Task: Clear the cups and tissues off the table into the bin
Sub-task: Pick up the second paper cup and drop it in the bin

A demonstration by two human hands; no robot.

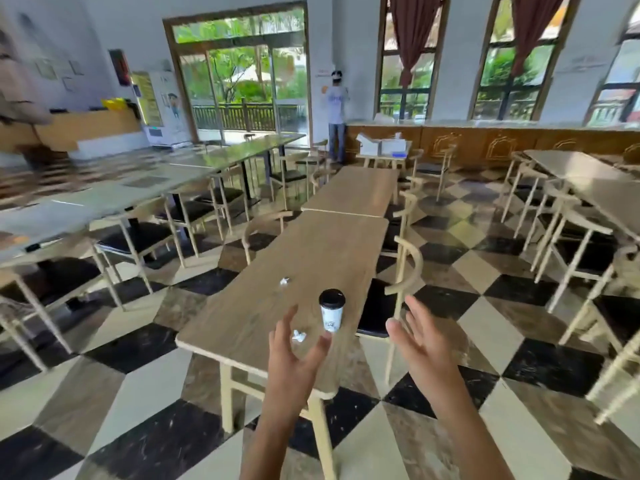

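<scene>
A bright dining hall spreads out ahead, checkered floor [145, 382] in black, cream and brown, rows of pale wooden chairs, tall windows with dark red curtains at the back. Down the middle runs a long wooden counter [311, 258], its near end right in front of the camera.

On that near end stands a paper cup [331, 310], white with a black lid, upright, close to the counter's right edge. Just left of it and a touch nearer lies a small crumpled tissue [299, 336]. A second crumpled tissue [284, 280] sits farther up the counter, well apart from the first.

Now the hands. Both arms reach forward from the bottom of the view, bare forearms angled up toward the counter. The left hand [294, 355] is spread wide, fingers splayed and curled slightly, thumb out toward the cup; it hovers over the near tissue, holding nothing, and whether it touches the counter is hard to tell. The right hand [420, 336] is open too, palm turned inward, fingers up and apart, sitting off the counter's right edge beside a chair back [407, 268]. It grips nothing either. The cup stands between the two hands, untouched.

Far back, a person in light clothes [336, 109] stands near the glass doors.
</scene>
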